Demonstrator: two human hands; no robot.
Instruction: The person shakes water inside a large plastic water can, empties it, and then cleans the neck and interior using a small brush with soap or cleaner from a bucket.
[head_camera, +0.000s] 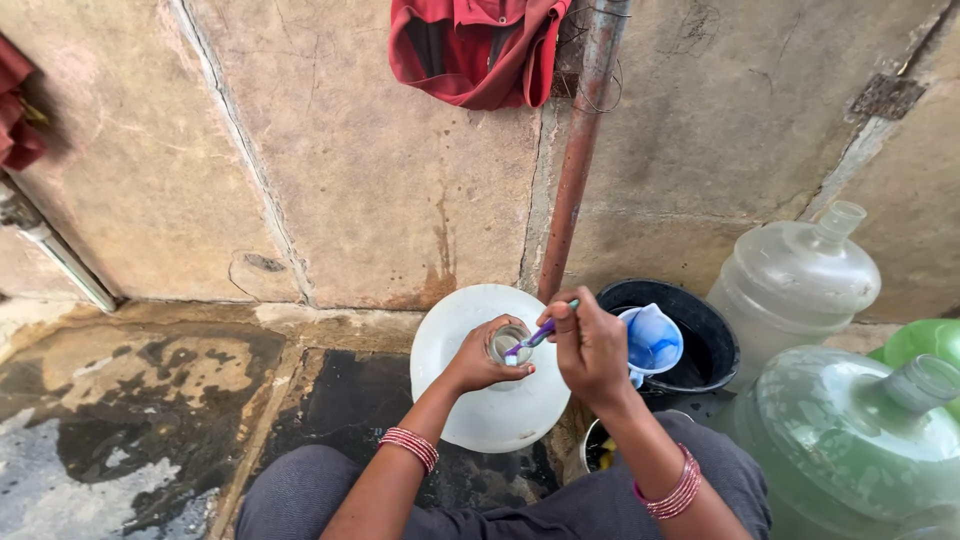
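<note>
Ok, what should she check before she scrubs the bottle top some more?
1. Left hand grips the white jug's neck: ok.
2. Right hand holds the toothbrush firmly: ok.
3. Bristles at the jug mouth: ok.
4. Jug standing upright on the wet floor: ok.
5. Water ready in the black bucket, with blue mug inside: cannot tell.
6. Neck clean inside: cannot tell.
</note>
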